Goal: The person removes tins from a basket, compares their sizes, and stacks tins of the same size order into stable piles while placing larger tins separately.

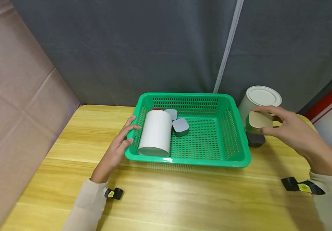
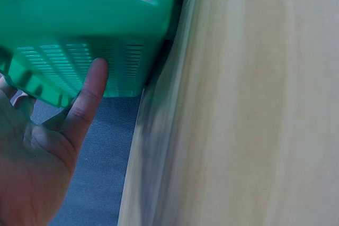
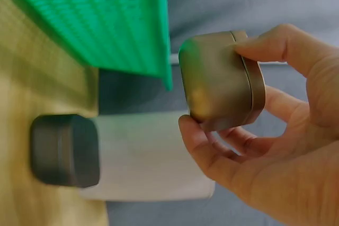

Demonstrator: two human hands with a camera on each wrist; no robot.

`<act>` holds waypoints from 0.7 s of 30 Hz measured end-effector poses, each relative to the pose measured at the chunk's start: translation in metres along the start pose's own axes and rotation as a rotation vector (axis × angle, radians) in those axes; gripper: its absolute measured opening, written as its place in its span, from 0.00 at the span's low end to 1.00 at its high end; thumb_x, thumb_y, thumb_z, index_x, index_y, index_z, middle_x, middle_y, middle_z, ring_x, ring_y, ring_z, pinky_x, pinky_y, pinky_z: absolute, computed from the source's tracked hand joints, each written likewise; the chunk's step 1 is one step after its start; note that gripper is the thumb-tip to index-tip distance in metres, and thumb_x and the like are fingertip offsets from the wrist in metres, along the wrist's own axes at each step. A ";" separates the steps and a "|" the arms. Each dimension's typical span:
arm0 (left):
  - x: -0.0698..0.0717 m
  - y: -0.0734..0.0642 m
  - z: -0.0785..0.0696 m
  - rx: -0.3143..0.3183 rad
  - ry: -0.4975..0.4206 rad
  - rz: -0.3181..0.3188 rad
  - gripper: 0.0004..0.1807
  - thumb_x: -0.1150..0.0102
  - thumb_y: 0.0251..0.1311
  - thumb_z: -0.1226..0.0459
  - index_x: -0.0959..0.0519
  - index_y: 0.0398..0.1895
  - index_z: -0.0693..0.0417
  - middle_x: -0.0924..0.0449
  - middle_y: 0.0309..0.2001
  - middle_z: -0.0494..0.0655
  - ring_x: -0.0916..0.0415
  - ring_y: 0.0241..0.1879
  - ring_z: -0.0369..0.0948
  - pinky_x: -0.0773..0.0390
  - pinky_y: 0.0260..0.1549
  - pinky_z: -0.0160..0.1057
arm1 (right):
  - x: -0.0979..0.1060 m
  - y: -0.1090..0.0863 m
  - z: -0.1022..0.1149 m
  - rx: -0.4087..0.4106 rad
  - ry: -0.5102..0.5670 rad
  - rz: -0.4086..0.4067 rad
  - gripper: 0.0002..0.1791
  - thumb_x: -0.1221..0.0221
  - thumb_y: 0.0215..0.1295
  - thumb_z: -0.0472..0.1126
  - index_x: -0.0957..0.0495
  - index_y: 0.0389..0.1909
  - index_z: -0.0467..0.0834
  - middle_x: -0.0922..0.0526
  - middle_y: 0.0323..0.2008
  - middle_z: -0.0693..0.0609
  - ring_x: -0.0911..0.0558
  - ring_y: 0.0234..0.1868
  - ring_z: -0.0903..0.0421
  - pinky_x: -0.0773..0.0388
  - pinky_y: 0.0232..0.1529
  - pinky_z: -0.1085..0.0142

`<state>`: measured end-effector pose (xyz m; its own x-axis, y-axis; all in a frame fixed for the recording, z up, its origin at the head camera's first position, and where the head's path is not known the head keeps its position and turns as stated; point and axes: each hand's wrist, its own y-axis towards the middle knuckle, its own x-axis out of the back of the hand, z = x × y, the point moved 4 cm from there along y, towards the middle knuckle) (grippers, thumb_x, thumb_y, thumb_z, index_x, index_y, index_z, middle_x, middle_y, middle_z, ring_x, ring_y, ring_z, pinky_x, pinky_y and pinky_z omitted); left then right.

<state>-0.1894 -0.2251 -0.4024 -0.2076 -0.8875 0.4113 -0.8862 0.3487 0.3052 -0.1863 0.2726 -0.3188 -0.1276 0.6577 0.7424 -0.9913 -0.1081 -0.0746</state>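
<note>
My right hand (image 1: 296, 131) pinches a small gold-brown lidded box (image 3: 217, 80) with rounded corners between thumb and fingers. It hangs beside the right end of the green basket (image 1: 189, 163). Lower, a similar black box (image 3: 63, 149) sits on the table by that end. My left hand (image 1: 117, 149) is at the basket's left end, fingertips on the rim; the left wrist view has one straight finger (image 2: 87, 99) along the outer wall. Inside the basket lie a large white cylinder (image 1: 155, 131) and two small grey-topped boxes, the nearer one (image 1: 180, 125) beside the cylinder.
A tall white lidded canister (image 1: 262, 95) stands at the back right, partly behind my right hand. Something red (image 1: 157, 109) shows behind the cylinder. A dark grey curtain (image 1: 125, 48) hangs behind the wooden table (image 1: 183, 199); a pinkish cloth wall (image 1: 15, 106) is on the left.
</note>
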 end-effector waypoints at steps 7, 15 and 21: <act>-0.001 0.000 0.000 -0.017 -0.025 0.009 0.21 0.61 0.76 0.71 0.32 0.67 0.69 0.55 0.85 0.52 0.65 0.86 0.55 0.53 0.73 0.74 | -0.003 0.002 -0.028 0.061 0.084 0.008 0.30 0.37 0.69 0.35 0.27 0.71 0.53 0.29 0.56 0.72 0.31 0.53 0.63 0.29 0.40 0.75; -0.001 0.001 0.000 -0.023 -0.029 0.009 0.21 0.62 0.77 0.71 0.32 0.68 0.69 0.55 0.85 0.53 0.66 0.86 0.55 0.54 0.73 0.75 | -0.010 0.006 -0.052 0.076 0.117 0.038 0.30 0.39 0.69 0.32 0.28 0.71 0.52 0.33 0.58 0.72 0.31 0.51 0.70 0.30 0.42 0.78; -0.001 0.001 0.000 -0.021 -0.024 0.008 0.21 0.62 0.77 0.71 0.32 0.68 0.69 0.55 0.85 0.52 0.66 0.86 0.55 0.54 0.73 0.75 | -0.015 0.009 -0.062 0.073 0.109 0.081 0.30 0.41 0.71 0.32 0.30 0.73 0.50 0.35 0.62 0.70 0.33 0.53 0.69 0.29 0.43 0.78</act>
<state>-0.1898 -0.2243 -0.4027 -0.2245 -0.8916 0.3932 -0.8758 0.3616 0.3198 -0.1954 0.3081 -0.3716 -0.2141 0.7215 0.6585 -0.9732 -0.2158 -0.0799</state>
